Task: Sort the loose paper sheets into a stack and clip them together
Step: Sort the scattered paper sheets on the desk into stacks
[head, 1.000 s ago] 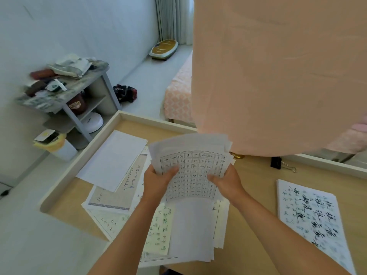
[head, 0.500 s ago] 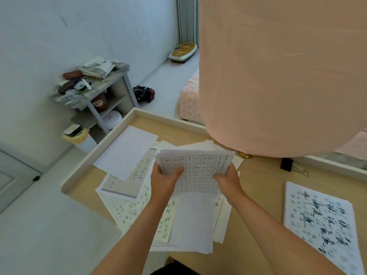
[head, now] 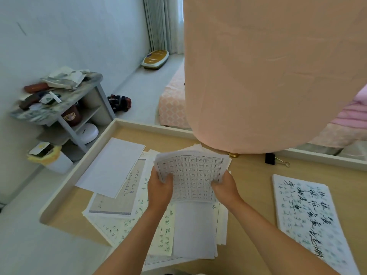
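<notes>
Sheets (head: 190, 175) in a fanned bundle are held just above the middle of the table (head: 256, 179). The left hand (head: 159, 190) grips their 9 o'clock edge and the right hand (head: 225, 189) their 3 o'clock edge, both thumbs on top.

The table is pale wood with a raised light rim. Loose papers (head: 123, 205) lie spread under the hands and out toward 9 o'clock, with a blank page (head: 111, 167) on top at 10 o'clock. A pad (head: 305, 215) lies apart at 4 o'clock, and a black clip (head: 270, 158) sits near the far rim at 1 o'clock. A peach cloth (head: 268, 66) hangs across the upper right.

Off the table at 10 o'clock, a cluttered shelf (head: 59, 108) and a bin (head: 53, 161) stand by a white wall. A bed (head: 172, 104) and a curtain (head: 158, 22) are at 12 o'clock.

The sheets' wider span seems to run from 9 to 3 o'clock between the hands, with the far edge toward 12 o'clock and the edges not flush.

The top one bears a printed grid with a character in each cell, too small to read. The pad shows large brush writing, blurred. A dark bag (head: 119, 101) on the floor at 11 o'clock has white lettering I cannot make out.
</notes>
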`<state>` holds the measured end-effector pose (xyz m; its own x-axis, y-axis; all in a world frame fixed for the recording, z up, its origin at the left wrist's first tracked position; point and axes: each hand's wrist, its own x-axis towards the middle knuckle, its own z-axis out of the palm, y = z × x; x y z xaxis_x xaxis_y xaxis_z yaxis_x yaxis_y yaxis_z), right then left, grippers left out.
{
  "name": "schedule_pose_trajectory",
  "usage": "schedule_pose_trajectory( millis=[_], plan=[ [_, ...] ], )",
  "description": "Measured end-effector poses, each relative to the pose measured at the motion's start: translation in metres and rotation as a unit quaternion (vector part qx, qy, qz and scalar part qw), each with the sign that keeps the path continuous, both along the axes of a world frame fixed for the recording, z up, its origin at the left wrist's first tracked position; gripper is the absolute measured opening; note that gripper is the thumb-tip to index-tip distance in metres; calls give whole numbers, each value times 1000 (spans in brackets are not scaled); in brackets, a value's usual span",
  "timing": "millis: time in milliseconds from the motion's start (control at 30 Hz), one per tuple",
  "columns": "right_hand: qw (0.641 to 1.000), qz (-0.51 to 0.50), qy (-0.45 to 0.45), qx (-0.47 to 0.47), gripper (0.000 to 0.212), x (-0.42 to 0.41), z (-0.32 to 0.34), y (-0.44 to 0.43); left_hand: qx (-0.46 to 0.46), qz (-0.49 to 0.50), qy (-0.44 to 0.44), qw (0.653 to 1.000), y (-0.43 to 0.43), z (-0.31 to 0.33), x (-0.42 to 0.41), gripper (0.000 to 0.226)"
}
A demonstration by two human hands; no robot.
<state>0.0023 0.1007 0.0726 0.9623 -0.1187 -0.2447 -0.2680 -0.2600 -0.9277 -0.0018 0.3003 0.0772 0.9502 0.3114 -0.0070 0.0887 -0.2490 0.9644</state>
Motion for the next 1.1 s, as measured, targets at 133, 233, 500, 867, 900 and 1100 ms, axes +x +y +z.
schedule_pose_trajectory(
  millis=[133, 233, 500, 867, 900, 1100],
  plan=[
    [994, -96, -34, 28, 42, -3, 7, 0, -24, -29, -28, 999, -6, 4, 7, 37],
    [995, -102, -11, 19, 53, -16, -2, 0, -24, -85, 4, 996, -13, -6, 9, 41],
    [988, -153, 24, 9, 45, -10, -7, -39, 85, -197, 86, 973, -50, -13, 47, 15],
    [955, -263, 137, -26, 38, -53, -30, -227, 64, -358, 298, 883, -234, -5, 36, 27],
    [951, -272, 146, -29, 38, -59, -33, -247, 59, -350, 307, 883, -254, -8, 29, 27],
    [953, -203, 214, -67, 51, -92, -55, -341, 40, -339, 371, 864, -345, -50, -6, 51]
  ],
)
